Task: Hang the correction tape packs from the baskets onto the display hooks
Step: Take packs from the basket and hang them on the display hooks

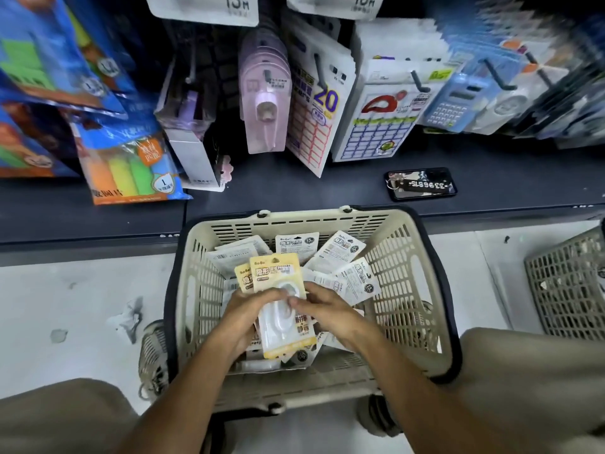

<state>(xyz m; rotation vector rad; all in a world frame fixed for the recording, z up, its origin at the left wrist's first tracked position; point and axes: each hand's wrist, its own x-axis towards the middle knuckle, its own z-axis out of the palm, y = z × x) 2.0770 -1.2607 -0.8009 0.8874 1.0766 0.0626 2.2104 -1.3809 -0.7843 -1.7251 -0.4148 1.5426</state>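
The right edge of the view blurs badly, so the goods hanging there cannot be read, and the grey basket [569,286] on the floor at the right is cut off by the frame. Two white cards at the top are cropped to "15m". Under the hands, the lower packs in the pile are covered, and how many the person holds is hard to tell.

Both hands are over the beige basket [409,257]. The left hand [248,312] curls around the left side of a small stack of yellow correction tape packs [278,273], and the right hand [324,306] pinches the front pack's clear blister with thumb and fingertips. The front pack is a yellow card with a white tape dispenser under plastic; a second yellow card peeks out behind on the left. White packs [343,247] lie loose in the basket, some face up, some showing barcodes.

A phone [420,184] lies on the dark shelf [294,188] beyond the basket.
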